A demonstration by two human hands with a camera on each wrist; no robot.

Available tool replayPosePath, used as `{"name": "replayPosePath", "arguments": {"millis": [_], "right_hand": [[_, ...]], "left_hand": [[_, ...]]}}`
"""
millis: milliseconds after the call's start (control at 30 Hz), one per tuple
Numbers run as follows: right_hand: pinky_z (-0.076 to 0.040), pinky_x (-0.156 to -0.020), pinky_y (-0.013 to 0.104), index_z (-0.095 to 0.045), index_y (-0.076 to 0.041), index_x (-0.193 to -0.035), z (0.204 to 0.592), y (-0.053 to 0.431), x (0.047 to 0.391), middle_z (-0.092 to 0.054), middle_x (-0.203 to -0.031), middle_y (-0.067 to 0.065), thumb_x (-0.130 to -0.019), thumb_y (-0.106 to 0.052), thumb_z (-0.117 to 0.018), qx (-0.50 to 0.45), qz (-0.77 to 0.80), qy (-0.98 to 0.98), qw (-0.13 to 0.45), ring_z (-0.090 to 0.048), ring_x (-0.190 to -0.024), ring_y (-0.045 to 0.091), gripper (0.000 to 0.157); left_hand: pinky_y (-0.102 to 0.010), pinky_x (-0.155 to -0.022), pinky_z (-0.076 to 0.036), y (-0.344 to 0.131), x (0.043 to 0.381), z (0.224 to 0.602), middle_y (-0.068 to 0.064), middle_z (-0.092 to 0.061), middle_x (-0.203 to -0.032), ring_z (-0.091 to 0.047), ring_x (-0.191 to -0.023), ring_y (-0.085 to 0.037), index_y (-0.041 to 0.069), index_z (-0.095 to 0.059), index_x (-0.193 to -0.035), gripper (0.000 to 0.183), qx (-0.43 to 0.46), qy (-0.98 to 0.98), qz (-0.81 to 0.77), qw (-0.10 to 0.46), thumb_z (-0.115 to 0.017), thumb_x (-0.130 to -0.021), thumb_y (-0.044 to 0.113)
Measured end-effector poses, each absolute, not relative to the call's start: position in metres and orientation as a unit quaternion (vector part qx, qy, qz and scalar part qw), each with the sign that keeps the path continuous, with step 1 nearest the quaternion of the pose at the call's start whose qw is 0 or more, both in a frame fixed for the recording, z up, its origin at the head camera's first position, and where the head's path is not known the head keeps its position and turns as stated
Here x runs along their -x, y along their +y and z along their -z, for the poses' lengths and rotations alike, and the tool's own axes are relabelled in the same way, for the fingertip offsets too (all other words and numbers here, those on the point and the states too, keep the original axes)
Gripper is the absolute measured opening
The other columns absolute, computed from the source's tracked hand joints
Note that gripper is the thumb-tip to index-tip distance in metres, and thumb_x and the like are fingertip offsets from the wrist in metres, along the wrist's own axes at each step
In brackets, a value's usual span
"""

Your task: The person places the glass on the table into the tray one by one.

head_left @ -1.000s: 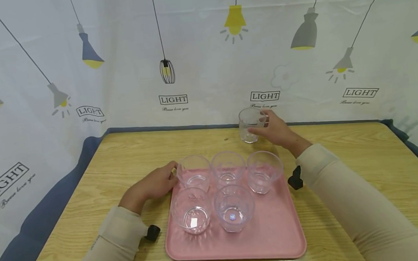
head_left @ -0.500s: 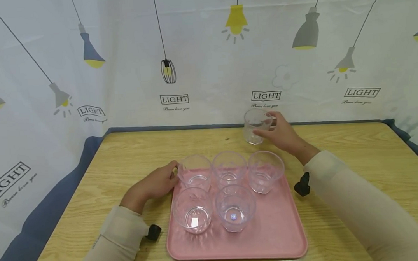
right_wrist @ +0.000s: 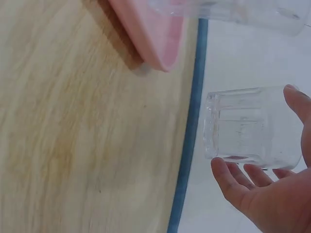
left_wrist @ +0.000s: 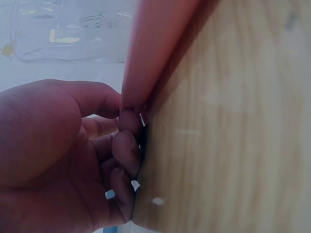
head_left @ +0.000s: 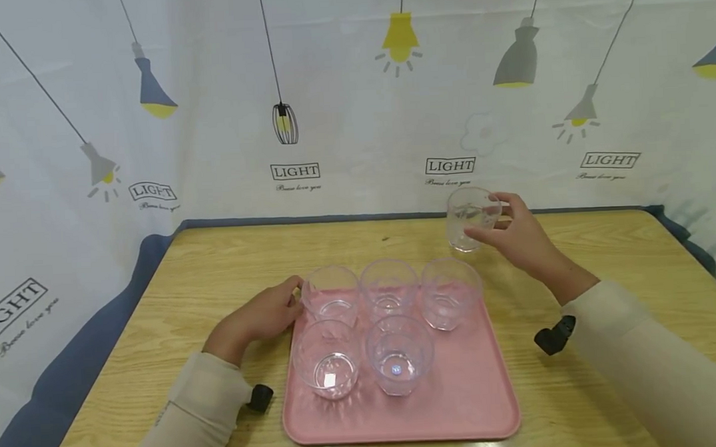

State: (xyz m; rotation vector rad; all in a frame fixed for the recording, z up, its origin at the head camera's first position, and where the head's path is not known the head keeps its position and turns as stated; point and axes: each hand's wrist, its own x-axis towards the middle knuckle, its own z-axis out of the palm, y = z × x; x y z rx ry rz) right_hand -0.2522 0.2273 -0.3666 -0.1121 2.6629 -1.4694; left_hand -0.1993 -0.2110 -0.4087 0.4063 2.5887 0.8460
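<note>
My right hand [head_left: 527, 243] grips a clear plastic cup [head_left: 467, 222], its thumb and fingers spread around the sides. This cup is upright behind the right rear corner of the pink tray [head_left: 462, 399]; in the right wrist view the cup [right_wrist: 243, 126] shows against the white backdrop. Several similar clear cups [head_left: 332, 358] stand on the tray: a back row of three and a front row of two. At the tray's left edge my left hand [head_left: 266, 314] holds the rim [left_wrist: 150, 53], beside the rear left cup [head_left: 333, 298], with the lower fingers curled near the tabletop.
The wooden table [head_left: 215, 256] runs back to a white printed cloth backdrop [head_left: 353, 117] with a blue border. Bare tray surface lies at the front right. Black wrist camera mounts [head_left: 556, 335] stick out from the sleeves.
My right hand has moved to the right with the cup, first slowly and then farther. The left hand, the tray and the cups on it stay in place.
</note>
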Motion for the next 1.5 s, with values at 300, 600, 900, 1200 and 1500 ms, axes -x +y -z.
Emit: {"name": "replayPosePath", "arguments": {"millis": [300, 600, 900, 1200, 1500], "right_hand": [[-0.051, -0.087, 0.025, -0.012, -0.019, -0.159, 0.353, 0.237, 0.219, -0.037, -0.153, 0.009, -0.089, -0.049, -0.071, 0.037, 0.487, 0.872, 0.036, -0.048, -0.133, 0.03, 0.096], [-0.05, -0.08, 0.013, -0.017, -0.02, -0.157, 0.343, 0.246, 0.183, -0.04, -0.149, 0.007, -0.091, -0.042, -0.072, 0.034, 0.487, 0.873, -0.005, -0.053, -0.122, 0.013, 0.088], [-0.052, -0.08, 0.014, -0.021, -0.019, -0.155, 0.348, 0.257, 0.156, -0.042, -0.145, 0.006, -0.093, -0.033, -0.072, 0.05, 0.482, 0.875, -0.011, -0.051, -0.127, 0.016, 0.082], [-0.054, -0.083, 0.015, -0.023, -0.017, -0.154, 0.357, 0.261, 0.128, -0.042, -0.144, 0.008, -0.092, -0.024, -0.074, 0.061, 0.499, 0.864, 0.007, -0.051, -0.117, -0.005, 0.08], [-0.054, -0.085, 0.016, -0.027, -0.012, -0.151, 0.371, 0.255, 0.104, -0.044, -0.144, 0.013, -0.089, -0.014, -0.076, 0.091, 0.519, 0.849, 0.022, -0.056, -0.114, -0.005, 0.08]], "left_hand": [[-0.031, -0.06, -0.042, -0.211, 0.2, 0.408, -0.002, -0.051, -0.075, -0.047, -0.062, -0.017, 0.013, -0.048, -0.13, 0.027, -0.144, 0.922, -0.301, 0.196, -0.047, -0.104, 0.018], [-0.032, -0.062, -0.042, -0.21, 0.2, 0.408, -0.003, -0.053, -0.077, -0.048, -0.065, -0.017, 0.013, -0.048, -0.13, 0.027, -0.147, 0.921, -0.304, 0.194, -0.046, -0.104, 0.018], [-0.031, -0.063, -0.042, -0.21, 0.201, 0.409, -0.003, -0.056, -0.078, -0.05, -0.065, -0.017, 0.011, -0.048, -0.13, 0.028, -0.152, 0.922, -0.302, 0.188, -0.046, -0.103, 0.017], [-0.031, -0.063, -0.042, -0.21, 0.199, 0.408, -0.003, -0.056, -0.079, -0.05, -0.066, -0.017, 0.013, -0.048, -0.13, 0.027, -0.145, 0.922, -0.303, 0.194, -0.047, -0.103, 0.018], [-0.031, -0.062, -0.042, -0.21, 0.2, 0.409, -0.003, -0.054, -0.078, -0.049, -0.066, -0.017, 0.013, -0.047, -0.132, 0.028, -0.142, 0.922, -0.302, 0.197, -0.046, -0.104, 0.019]]}}
